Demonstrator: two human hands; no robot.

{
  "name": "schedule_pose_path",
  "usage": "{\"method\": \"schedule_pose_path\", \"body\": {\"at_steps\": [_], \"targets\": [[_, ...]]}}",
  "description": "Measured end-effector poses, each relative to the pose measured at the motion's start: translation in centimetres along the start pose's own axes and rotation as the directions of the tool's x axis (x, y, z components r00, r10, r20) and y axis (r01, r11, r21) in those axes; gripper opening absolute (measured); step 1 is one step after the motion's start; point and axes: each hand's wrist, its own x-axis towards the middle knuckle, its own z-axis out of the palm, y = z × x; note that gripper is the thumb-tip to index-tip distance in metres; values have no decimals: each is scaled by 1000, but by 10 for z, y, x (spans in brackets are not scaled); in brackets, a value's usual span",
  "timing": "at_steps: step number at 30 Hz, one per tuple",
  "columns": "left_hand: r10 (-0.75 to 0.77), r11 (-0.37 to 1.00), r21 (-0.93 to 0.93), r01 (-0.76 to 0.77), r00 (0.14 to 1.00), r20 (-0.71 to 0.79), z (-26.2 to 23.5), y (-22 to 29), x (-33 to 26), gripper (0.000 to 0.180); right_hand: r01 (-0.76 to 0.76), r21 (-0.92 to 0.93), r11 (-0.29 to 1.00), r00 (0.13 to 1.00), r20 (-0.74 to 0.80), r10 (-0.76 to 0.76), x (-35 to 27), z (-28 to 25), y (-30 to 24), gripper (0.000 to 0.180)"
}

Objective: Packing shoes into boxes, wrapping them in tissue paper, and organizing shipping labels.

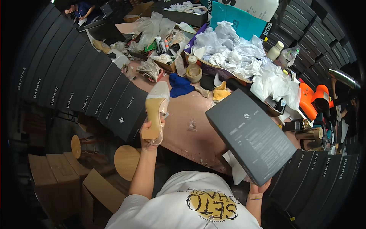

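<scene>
Holding 1 beige shoe (155,110) clamped in left hand (149,134), near left | right hand (259,187) fingers gripping dark box (251,134) corner, near right | risk: tilted box may slip onto table (187,129).

The single head camera is looking steeply down from above the person's chest, facing forward over a cluttered table (190,126). It is sitting close to the raised hands, with both forearms entering from the lower edge. Its fisheye lens is bending the stacked boxes (76,84) toward the dark rim, so far edges are curving strongly.
</scene>
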Motion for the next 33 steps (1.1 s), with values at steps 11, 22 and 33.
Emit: {"method": "schedule_pose_path", "body": {"at_steps": [11, 22, 33], "targets": [[-151, 988, 57, 144, 979, 134, 7, 4, 37, 47, 66, -995, -70, 932, 37, 360, 40, 68, 17, 23], [-232, 959, 197, 205, 965, 124, -26, 36, 19, 53, 485, -657, -578, 872, 311, 378, 174, 80, 190, 23], [-351, 859, 413, 304, 935, 43, -32, 64, 38, 54, 428, -751, -503, 902, 390, 185, 202, 69, 243, 8]]}}
